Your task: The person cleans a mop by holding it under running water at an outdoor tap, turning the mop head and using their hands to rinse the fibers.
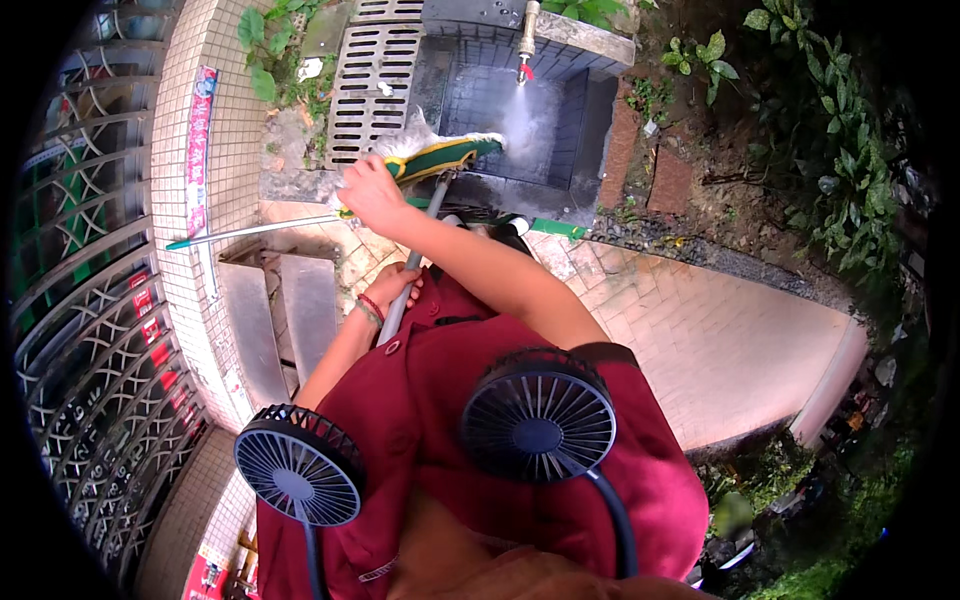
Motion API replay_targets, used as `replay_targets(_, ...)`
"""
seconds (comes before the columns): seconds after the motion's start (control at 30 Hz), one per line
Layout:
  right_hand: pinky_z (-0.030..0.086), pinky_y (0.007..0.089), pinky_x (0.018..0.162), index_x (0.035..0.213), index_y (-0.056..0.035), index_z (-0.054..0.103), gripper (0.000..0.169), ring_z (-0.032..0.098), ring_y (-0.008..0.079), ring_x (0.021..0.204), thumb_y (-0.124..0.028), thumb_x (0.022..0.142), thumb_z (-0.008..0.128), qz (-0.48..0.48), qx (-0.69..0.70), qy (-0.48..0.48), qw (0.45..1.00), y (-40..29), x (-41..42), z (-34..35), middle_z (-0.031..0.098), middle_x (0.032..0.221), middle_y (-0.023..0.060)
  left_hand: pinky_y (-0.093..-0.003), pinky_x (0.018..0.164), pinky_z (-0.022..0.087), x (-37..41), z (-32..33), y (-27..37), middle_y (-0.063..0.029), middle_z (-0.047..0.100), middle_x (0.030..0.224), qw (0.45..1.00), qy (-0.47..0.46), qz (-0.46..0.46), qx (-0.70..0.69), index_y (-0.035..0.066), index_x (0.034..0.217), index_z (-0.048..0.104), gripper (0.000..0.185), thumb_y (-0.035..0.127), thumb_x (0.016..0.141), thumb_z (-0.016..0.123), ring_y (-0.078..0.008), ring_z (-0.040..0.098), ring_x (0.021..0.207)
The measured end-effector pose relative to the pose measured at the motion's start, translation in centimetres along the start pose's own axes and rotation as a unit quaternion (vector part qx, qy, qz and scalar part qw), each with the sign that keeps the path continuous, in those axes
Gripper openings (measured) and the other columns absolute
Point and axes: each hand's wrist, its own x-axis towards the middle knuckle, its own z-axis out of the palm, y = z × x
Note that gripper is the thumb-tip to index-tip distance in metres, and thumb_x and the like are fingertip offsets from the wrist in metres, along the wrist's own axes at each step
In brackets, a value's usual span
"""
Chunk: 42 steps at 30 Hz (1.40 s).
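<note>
My left hand [396,288], with a red bracelet on its wrist, is closed round the grey pole [432,202] of a flat mop. The mop head [442,156] is green cloth with yellow edging and white fringe, and is tilted over the near left side of a dark tiled basin [581,135]. My right hand [371,193] grips the left part of that mop head, its arm crossing above the pole. Water sprays down into the basin from a brass tap [527,45] with a red part, to the right of the mop head.
A slotted drain grate [375,90] adjoins the basin on the left. A thin pole with a green tip [255,231] reaches towards the tiled wall [176,150]. Metal slabs [311,307] lie below it. Tiled paving [675,330] and a planted bed [720,150] are at the right.
</note>
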Motion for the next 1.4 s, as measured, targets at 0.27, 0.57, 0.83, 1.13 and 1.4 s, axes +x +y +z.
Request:
replay_targets(0.27, 0.035, 0.0356, 0.071, 0.081, -0.0154, 0.061, 0.019, 0.048, 0.0221, 0.082, -0.009, 0.064, 0.056, 0.156, 0.021, -0.003, 0.987, 4.3, -8.0, -7.8, 0.049, 0.077, 0.0044, -0.0205, 0.037, 0.040, 1.4, 0.9, 2.2, -0.0030, 0.050, 0.070, 0.996, -0.084, -0.033, -0.019, 0.003, 0.085, 0.044, 0.012, 0.012, 0.084, 0.051, -0.0075, 0.046, 0.049)
replay_targets(0.57, 0.039, 0.0351, 0.069, 0.078, -0.0164, 0.057, 0.032, 0.051, 0.0251, 0.082, 0.005, 0.054, 0.055, 0.378, 0.019, 0.092, 0.921, 9.6, -23.1, -14.7, 0.051, 0.077, 0.0033, -0.0225, 0.037, 0.040, 3.8, 4.8, 3.9, -0.0045, 0.052, 0.069, 0.989, -0.129, -0.054, 0.052, 0.004, 0.085, 0.042, 0.012, 0.012, 0.084, 0.051, -0.0098, 0.050, 0.050)
replay_targets(0.83, 0.043, 0.0307, 0.066, 0.081, -0.0127, 0.053, 0.026, 0.053, 0.0229, 0.072, 0.007, 0.063, 0.058, 0.523, 0.101, 0.229, 0.815, 15.4, -36.9, -10.5, 0.053, 0.075, 0.0077, -0.0214, 0.037, 0.040, 5.1, 9.6, 4.9, -0.0033, 0.049, 0.069, 0.981, -0.136, -0.072, 0.122, 0.007, 0.087, 0.038, 0.014, 0.011, 0.085, 0.051, -0.0079, 0.047, 0.049)
replay_targets(1.13, 0.040, 0.0220, 0.058, 0.089, -0.0078, 0.051, 0.036, 0.049, 0.0097, 0.066, 0.015, 0.063, 0.041, 0.624, 0.395, 0.326, 0.589, 19.2, -38.0, -14.4, 0.053, 0.075, -0.0013, -0.0216, 0.034, 0.039, 6.5, 13.9, 4.2, -0.0016, 0.047, 0.065, 0.986, -0.126, -0.084, 0.074, 0.008, 0.087, 0.041, 0.013, 0.012, 0.084, 0.053, -0.0077, 0.044, 0.043)
replay_targets(1.4, 0.039, 0.0261, 0.049, 0.088, -0.0068, 0.048, 0.039, 0.049, 0.0160, 0.060, 0.014, 0.055, 0.042, 0.701, 0.399, 0.325, 0.494, 21.9, -39.9, -15.9, 0.052, 0.072, 0.0024, -0.0215, 0.034, 0.036, 7.1, 16.7, 3.2, -0.0014, 0.045, 0.063, 0.991, -0.084, -0.055, 0.086, 0.008, 0.090, 0.037, 0.014, 0.010, 0.085, 0.050, -0.0070, 0.040, 0.043)
